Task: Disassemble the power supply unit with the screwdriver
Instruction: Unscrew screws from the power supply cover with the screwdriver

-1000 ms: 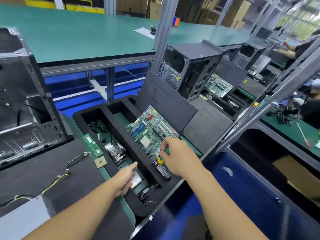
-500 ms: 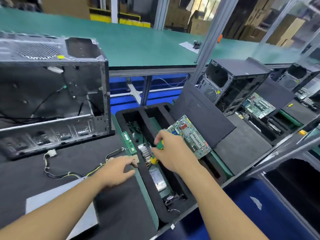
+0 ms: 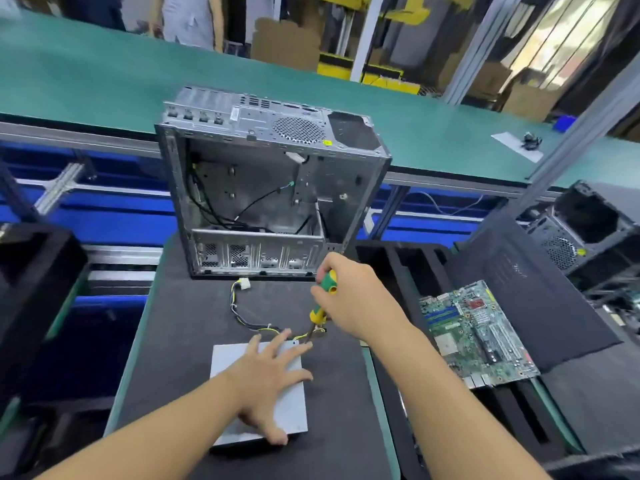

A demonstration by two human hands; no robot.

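Step in hand, as judged: the approach to the first screw. The cover is on and no screw shows as removed.

PSU [image 3: 289,407]: grey metal box lying flat on the black mat [image 3: 180,341], near the front edge, directly below the person's view. Its cable bundle [image 3: 239,306] runs from the far right corner toward the empty case [image 3: 270,188], which stands on the mat behind it; the white plug lies just before the case.

Left hand [image 3: 268,372]: flat on the PSU lid, fingers spread, palm down. It grips nothing; it reads as pressing the box down to steady it.

Right hand [image 3: 353,299]: closed around the screwdriver [image 3: 322,299], green-and-yellow handle. The shaft points down and toward the PSU's far right corner, where the cables leave. The tip is blurred; whether it sits in a screw head cannot be told.

Next move calls for: seating the tip square in a screw at that corner, clear of the yellow wires just beside it, with the left hand bearing down so the box does not turn on the mat. Risk noted: the tip slipping onto the wires.

Motherboard [image 3: 474,337] lies in the foam tray [image 3: 408,268] to the right, apart from the work.
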